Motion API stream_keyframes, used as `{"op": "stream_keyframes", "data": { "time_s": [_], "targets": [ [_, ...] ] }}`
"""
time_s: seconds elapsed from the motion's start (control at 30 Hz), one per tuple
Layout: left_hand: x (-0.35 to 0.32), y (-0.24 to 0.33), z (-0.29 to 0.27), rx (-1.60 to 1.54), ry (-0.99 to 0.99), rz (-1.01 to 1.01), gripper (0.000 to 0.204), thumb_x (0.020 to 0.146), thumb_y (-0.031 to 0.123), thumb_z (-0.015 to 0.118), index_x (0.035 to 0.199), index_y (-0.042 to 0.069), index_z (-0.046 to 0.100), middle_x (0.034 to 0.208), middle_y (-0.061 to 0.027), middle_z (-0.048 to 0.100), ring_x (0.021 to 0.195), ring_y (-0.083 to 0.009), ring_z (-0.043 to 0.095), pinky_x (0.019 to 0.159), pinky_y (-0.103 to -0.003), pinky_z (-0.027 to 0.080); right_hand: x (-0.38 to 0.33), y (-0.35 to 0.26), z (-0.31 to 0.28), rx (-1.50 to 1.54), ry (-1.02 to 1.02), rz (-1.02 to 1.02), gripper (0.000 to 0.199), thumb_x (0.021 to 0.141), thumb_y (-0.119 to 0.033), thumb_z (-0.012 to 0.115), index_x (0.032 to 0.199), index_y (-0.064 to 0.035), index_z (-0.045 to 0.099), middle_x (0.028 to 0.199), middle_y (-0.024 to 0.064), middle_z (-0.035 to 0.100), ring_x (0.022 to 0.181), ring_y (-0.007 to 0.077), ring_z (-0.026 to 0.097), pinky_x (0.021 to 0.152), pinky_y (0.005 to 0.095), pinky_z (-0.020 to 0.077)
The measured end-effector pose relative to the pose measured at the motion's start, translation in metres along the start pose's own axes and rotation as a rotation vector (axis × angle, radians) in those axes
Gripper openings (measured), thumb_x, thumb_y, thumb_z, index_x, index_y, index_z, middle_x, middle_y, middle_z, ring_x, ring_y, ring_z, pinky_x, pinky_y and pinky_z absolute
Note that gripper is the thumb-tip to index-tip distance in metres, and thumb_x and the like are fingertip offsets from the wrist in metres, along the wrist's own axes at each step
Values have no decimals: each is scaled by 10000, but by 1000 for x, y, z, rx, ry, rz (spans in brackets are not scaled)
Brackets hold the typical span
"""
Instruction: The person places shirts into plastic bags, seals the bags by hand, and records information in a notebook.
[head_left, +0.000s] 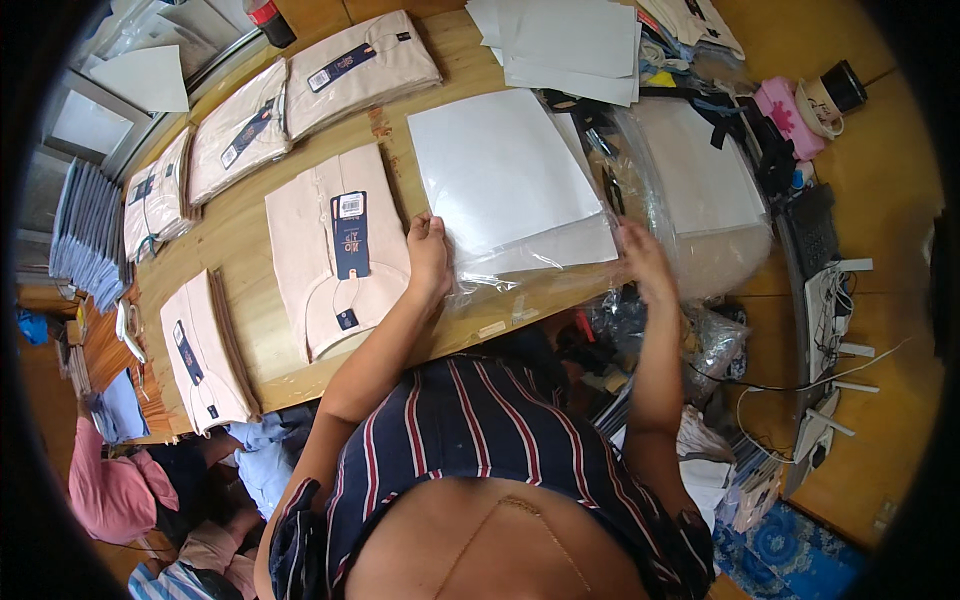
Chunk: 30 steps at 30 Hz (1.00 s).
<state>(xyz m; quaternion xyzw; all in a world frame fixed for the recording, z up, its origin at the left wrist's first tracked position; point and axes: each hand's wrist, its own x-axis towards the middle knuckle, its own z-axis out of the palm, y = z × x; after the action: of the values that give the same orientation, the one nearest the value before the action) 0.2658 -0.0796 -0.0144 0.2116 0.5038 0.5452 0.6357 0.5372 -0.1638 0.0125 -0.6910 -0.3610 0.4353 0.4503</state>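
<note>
The left hand [428,255] and right hand [648,265] have fingers clenched on a clear plastic bag [530,258]. A folded cream top [300,220] lies leftward.

Clothing workshop — tagged garments [300,235], plastic bag [540,256].

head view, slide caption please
Left hand and right hand at opposite sides of clear plastic and a white sheet, beside a folded shirt.
</note>
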Motion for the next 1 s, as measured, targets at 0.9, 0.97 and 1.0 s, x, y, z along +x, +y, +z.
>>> {"op": "stream_keyframes", "data": {
  "time_s": [0.9, 0.97, 1.0],
  "targets": [
    [32, 4, 71, 1666, -915, 1232, 346, 821, 262, 448, 1166, 251, 425, 1268, -71, 326, 1187, -338, 263, 920, -533, 246, 19, -23, 40, -827, -113, -670, 307, 654, -53, 609, 958, -35, 564, 933, 119, 544, 854, 269, 509, 758, 325, 412],
    [39, -6, 71, 1727, -928, 1153, 380, 824, 390, 387, 1199, 333, 374, 1329, -39, 234, 1231, -342, 156, 927, -590, 143, 23, -21, 38, -753, -169, -469, 243, 654, -41, 604, 895, -26, 578, 887, 111, 544, 833, 267, 506, 727, 333, 414],
    [40, -9, 72, 1758, -950, 1106, 399, 825, 454, 357, 1216, 374, 349, 1359, -23, 188, 1253, -344, 103, 930, -619, 92, 24, -19, 37, -729, -173, -431, 195, 654, -36, 600, 847, -22, 577, 865, 107, 543, 823, 263, 507, 714, 332, 413]
  ]
}}
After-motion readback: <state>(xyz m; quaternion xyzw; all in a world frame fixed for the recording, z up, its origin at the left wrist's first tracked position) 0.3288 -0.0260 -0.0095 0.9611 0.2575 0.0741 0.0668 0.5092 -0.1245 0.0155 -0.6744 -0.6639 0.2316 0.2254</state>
